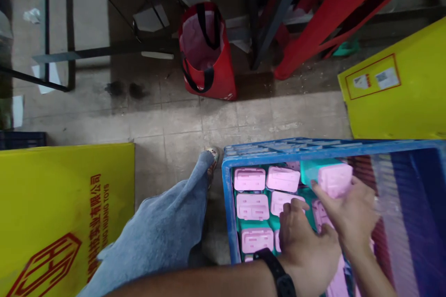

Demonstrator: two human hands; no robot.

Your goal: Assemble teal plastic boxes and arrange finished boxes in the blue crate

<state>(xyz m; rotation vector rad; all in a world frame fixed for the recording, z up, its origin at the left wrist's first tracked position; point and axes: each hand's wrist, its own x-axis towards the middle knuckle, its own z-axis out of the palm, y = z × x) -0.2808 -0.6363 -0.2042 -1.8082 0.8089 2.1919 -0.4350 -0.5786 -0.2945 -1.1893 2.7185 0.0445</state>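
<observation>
We saw a big blue crate point(228, 181) on the floor (pink and green toy boxes point(252, 206) packed inside). Our right hand point(348, 215) was closed around one pink and green box point(329, 177), lifted above the rest. Our left hand point(304, 241) lay curled on the packed boxes, holding nothing.

A grimy tiled floor point(244, 115) fills the middle. A red tote bag point(207, 53) stands open beside dark metal frame legs point(55, 50) and red steel beams point(334, 13). Yellow printed boards point(52, 213) lie lower left and at right. Light is dim.
</observation>
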